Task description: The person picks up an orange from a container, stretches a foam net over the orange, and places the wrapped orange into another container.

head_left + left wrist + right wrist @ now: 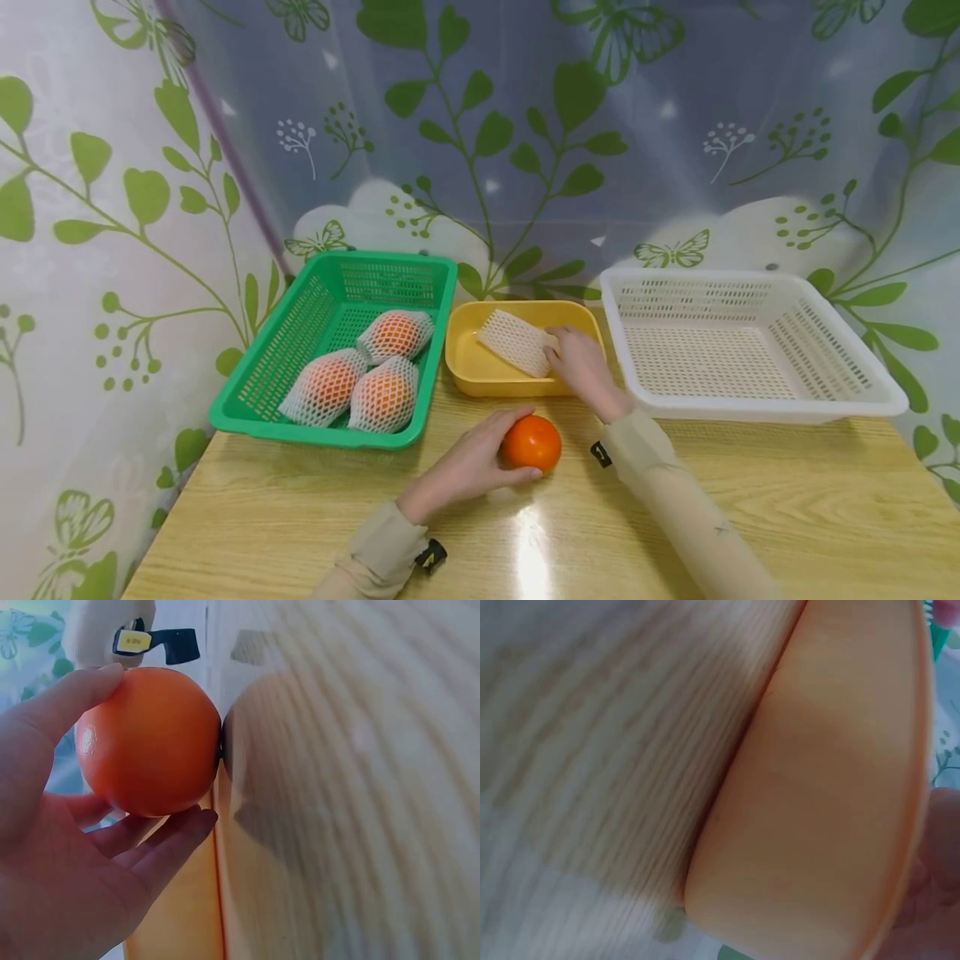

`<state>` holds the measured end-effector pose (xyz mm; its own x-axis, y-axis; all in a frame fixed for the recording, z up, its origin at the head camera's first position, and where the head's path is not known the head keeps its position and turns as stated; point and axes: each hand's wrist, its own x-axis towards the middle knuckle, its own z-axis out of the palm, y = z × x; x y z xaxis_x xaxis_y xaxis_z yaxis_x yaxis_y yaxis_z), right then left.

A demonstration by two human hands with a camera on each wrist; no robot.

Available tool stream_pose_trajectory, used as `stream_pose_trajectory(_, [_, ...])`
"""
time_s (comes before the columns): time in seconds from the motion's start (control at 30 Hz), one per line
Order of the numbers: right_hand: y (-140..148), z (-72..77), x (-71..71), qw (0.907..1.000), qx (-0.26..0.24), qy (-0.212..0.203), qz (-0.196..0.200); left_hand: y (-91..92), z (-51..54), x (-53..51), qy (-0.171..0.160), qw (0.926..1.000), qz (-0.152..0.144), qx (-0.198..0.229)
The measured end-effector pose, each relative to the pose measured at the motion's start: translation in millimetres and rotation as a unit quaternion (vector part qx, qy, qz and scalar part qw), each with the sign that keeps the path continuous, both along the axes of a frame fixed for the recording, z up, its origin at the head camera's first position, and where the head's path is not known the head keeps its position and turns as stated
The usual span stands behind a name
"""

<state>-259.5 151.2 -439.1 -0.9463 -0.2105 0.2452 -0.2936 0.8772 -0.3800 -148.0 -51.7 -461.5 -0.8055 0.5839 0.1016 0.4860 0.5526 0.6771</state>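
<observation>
On the table in front of the yellow tub (465, 386), my left hand (474, 460) holds a smooth, glossy orange (534, 444), thumb on one side and fingers on the other. The left wrist view shows the orange (154, 742) from close up, resting on the wood. My right hand (583, 367) reaches over the tub's front right rim. Its thumb and fingers pinch the right end of a flat white foam net sleeve (513, 342) lying in the tub. In the right wrist view the tub's wall (802, 795) hides most of that hand.
A green basket (258, 430) stands on the left, holding 3 oranges (384, 396) in white foam nets. To the right is a white slatted basket (765, 408). Behind them hangs a leaf-patterned curtain (517, 192). The wooden table (750, 492) extends toward me.
</observation>
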Motion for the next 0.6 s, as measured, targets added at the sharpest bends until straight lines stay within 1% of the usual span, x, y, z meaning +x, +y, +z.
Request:
stream_pose_trajectory(0.13, [-1,-2.4,-7.7,0.9996,0.014,-0.025,-0.005,-1.6,1.0,-0.6,-0.007,0.9999,-0.001,-0.009])
stream_pose_trajectory(0.3, [-1,-3.3,-13.5,0.9989,-0.002,-0.046,-0.014,-1.4,2.0,-0.7,-0.01,0.9999,-0.002,-0.014])
stream_pose_trajectory(0.4, [0,-1.9,-13.2,0.9989,-0.013,-0.04,-0.019,-1.1,1.4,-0.4,-0.01,0.9999,-0.003,-0.013])
stream_pose_trajectory(0.47, [0,0.7,-10.9,0.9987,-0.031,-0.035,-0.02,-1.2,1.1,0.0,-0.01,0.9999,-0.002,-0.009])
stream_pose_trajectory(0.6, [1,9.1,-4.4,0.9971,-0.075,-0.001,-0.013,-1.6,0.4,0.2,-0.009,0.9999,0.002,-0.006])
